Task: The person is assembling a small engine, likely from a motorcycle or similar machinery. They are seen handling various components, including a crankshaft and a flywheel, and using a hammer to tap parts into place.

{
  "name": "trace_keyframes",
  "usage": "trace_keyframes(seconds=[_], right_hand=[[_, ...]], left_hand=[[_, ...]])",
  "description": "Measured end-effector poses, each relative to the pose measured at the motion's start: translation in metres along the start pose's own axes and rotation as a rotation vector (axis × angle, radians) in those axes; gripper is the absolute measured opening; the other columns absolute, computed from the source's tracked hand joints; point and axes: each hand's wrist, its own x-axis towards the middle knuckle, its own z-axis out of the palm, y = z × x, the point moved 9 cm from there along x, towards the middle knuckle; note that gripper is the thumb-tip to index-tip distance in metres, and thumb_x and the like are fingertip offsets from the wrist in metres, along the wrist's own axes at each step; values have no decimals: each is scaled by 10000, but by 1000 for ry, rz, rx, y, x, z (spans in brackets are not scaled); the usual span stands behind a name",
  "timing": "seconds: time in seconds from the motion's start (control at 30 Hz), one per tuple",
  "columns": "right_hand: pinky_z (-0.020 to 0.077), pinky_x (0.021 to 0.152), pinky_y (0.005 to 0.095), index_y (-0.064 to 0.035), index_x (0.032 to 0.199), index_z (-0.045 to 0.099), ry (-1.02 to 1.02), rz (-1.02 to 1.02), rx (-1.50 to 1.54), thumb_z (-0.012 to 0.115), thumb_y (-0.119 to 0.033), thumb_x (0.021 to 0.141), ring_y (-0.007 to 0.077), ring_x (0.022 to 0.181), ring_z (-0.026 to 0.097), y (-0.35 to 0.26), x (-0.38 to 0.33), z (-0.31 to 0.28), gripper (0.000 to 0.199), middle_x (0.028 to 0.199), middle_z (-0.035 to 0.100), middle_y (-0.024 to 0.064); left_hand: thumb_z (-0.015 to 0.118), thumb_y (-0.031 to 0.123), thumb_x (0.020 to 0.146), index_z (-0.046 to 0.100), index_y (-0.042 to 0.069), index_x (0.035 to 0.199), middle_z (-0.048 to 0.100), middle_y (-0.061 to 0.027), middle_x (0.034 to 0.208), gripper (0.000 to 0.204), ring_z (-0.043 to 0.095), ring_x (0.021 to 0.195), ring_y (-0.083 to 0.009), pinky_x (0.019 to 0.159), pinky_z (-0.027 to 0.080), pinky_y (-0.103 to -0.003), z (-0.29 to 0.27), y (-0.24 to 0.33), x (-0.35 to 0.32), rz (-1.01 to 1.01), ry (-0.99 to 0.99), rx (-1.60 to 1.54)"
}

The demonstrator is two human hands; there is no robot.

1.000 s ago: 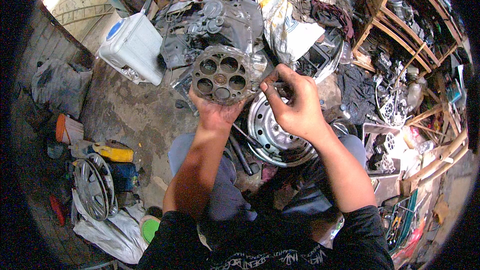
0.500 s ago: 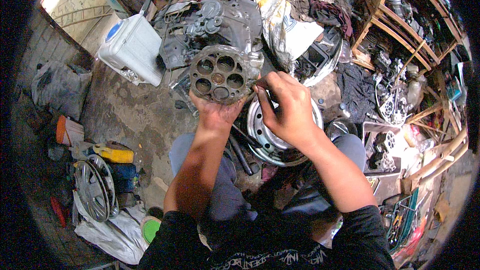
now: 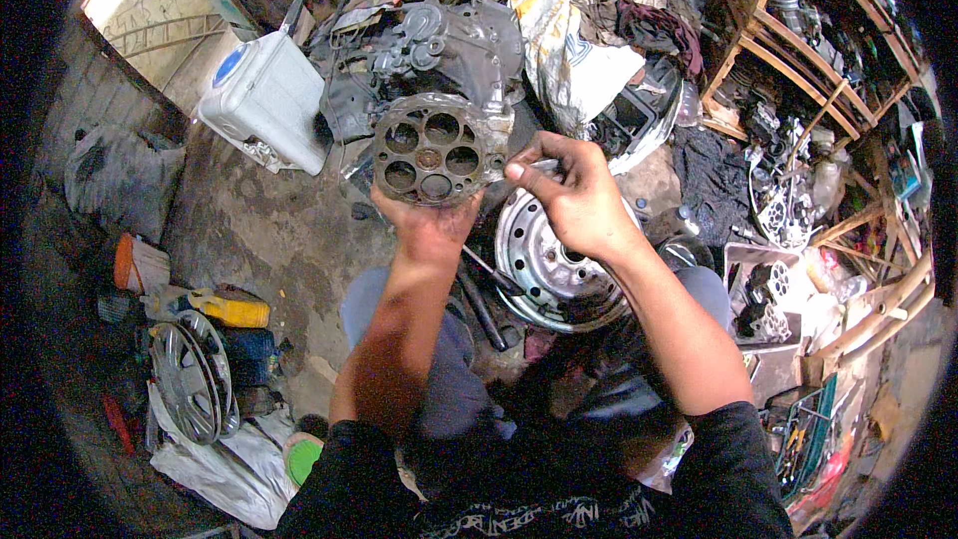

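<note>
My left hand [image 3: 431,225] is wrapped round the underside of a round metal cylinder block [image 3: 429,159], likely a compressor part, with several bores around a rusty centre hole. The bored face is turned toward me. At the block's right edge, by a small lug, my right hand [image 3: 574,195] has its thumb and forefinger pinched together. What they hold, if anything, is too small to make out. Below the right hand lies a steel wheel rim [image 3: 534,284] between my knees, with a dark bar [image 3: 481,309] to its left.
Beyond the block stands a large grey gearbox casing [image 3: 439,50]. A white jerrycan [image 3: 264,95] is at its left and a white sack [image 3: 579,50] at its right. Wheel covers [image 3: 185,379] lie at the lower left. Wooden shelving [image 3: 808,50] with metal parts fills the right side.
My right hand has turned at the wrist, its thumb now lying flatter at the block's edge, and more of the wheel rim shows. The block has shifted slightly left in my left hand.
</note>
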Motion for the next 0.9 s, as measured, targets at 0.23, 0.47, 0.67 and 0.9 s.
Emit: trace_keyframes(seconds=[0.23, 0.47, 0.67, 0.9], right_hand=[[514, 745, 412, 32, 942, 640, 216, -99, -72, 671, -58, 909, 339, 834, 697, -24, -14, -10, 100, 849, 677, 231], [502, 690, 461, 22, 991, 601, 275, -462, -121, 664, 15, 858, 450, 800, 643, -35, -25, -5, 147, 854, 640, 236], [505, 685, 495, 6, 1065, 599, 245, -500, -341, 679, 10, 836, 444, 768, 633, -33, -27, 3, 243, 841, 636, 209], [503, 714, 426, 43, 930, 622, 56, -273, -269, 715, -67, 879, 403, 829, 663, -8, -10, 11, 153, 855, 666, 241]], left_hand=[[451, 581, 926, 620, 87, 1308, 644, -172, 1295, 647, 609, 1168, -419, 1011, 472, -617, 13, -13, -5, -204, 102, -345], [463, 617, 909, 638, 73, 1293, 643, -205, 1297, 688, 595, 1182, -483, 1022, 440, -699, 12, -18, 1, -263, 121, -464], [470, 507, 1001, 514, 87, 1408, 529, -180, 1443, 586, 497, 1334, -358, 1142, 390, -515, 50, -10, -12, -249, -423, -516], [475, 496, 990, 520, 102, 1405, 566, -135, 1408, 574, 563, 1263, -334, 1061, 485, -502, 1, -4, -5, -63, -264, -216]])
